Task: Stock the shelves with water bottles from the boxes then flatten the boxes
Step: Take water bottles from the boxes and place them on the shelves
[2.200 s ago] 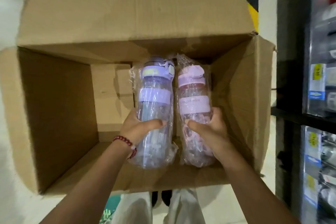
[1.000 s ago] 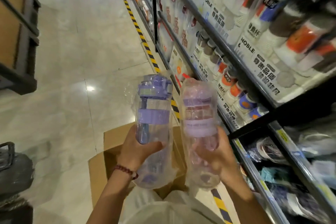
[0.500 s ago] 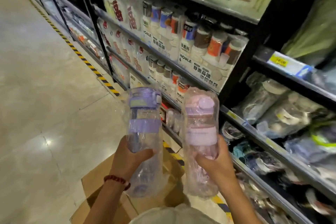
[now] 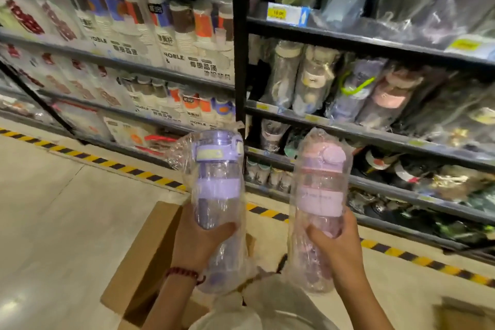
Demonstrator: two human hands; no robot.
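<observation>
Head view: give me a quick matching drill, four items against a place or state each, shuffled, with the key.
Items
1. purple-lidded bottle
2. pink-lidded bottle
3. cardboard box
4. red bead bracelet

Places or states
A. on the floor, below the hands
B. gripped in the right hand
C. round the left wrist
D. gripped in the left hand

Pairs: 1-D, 2-B, 3-A, 4-C
</observation>
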